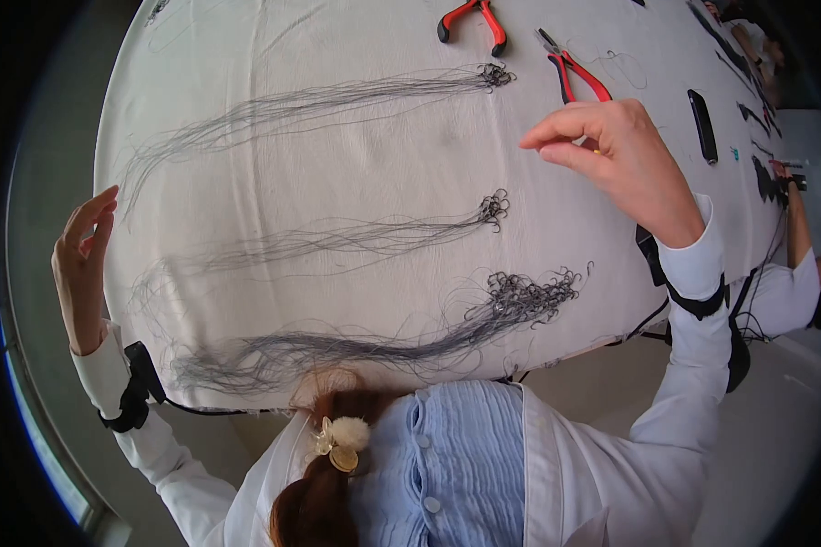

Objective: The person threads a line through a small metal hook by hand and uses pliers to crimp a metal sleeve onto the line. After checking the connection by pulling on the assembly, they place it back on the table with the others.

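My left hand (82,269) is raised at the table's left edge, thumb and fingertips drawn together in a pinch. My right hand (631,162) hovers over the right side of the table with thumb and forefinger nearly touching. Anything held in either hand is too fine to make out. Between them lie bundles of thin fishing line with fish hooks at their right ends: a far bundle (337,94), a middle bundle (337,239) and a thicker near bundle (337,348). The near bundle's dark hooks (531,296) form the largest pile. Red-handled pliers (566,68) lie just beyond my right hand.
A second red-handled tool (474,20) lies at the far edge of view. A black, phone-like object (702,126) rests on the white cloth (401,173) at right. Loose line (625,68) curls near the pliers. Another person's arm (798,219) reaches in at far right.
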Demonstrator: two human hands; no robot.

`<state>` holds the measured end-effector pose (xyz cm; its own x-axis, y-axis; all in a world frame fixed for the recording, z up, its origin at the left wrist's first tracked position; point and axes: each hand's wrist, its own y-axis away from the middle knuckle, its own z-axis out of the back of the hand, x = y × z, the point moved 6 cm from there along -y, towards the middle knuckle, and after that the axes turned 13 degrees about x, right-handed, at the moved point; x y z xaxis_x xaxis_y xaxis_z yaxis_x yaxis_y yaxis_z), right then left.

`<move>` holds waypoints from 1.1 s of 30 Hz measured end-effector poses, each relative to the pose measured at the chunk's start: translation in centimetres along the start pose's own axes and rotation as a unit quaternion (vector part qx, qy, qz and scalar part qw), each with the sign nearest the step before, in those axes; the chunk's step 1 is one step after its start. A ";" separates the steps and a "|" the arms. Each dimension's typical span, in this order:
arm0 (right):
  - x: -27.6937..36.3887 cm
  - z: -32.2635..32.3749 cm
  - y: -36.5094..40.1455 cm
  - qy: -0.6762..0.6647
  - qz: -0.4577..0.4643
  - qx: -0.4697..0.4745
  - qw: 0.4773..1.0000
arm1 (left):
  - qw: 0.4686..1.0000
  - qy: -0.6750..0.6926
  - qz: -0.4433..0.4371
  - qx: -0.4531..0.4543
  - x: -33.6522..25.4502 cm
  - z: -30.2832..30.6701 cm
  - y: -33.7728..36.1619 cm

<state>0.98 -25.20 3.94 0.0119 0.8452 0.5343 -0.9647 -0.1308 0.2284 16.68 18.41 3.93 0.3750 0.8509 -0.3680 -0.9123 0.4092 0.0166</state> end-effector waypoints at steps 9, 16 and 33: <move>2.5 -8.1 5.5 -0.089 0.060 0.184 0.977 | 0.924 0.158 -0.154 0.312 -17.5 -6.9 7.0; 2.6 -9.0 7.5 0.012 0.068 0.133 0.989 | 0.882 0.087 -0.228 0.403 -23.1 -12.3 9.5; 0.8 -5.9 9.6 -0.019 0.037 0.030 0.999 | 0.849 0.018 -0.393 0.351 -26.1 -15.9 12.7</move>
<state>-9.81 -22.71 1.78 -0.0482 0.8116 0.5823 -0.9455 -0.2250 0.2353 -7.32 -3.88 -1.03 0.8059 0.2177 -0.5506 -0.0536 0.9529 0.2984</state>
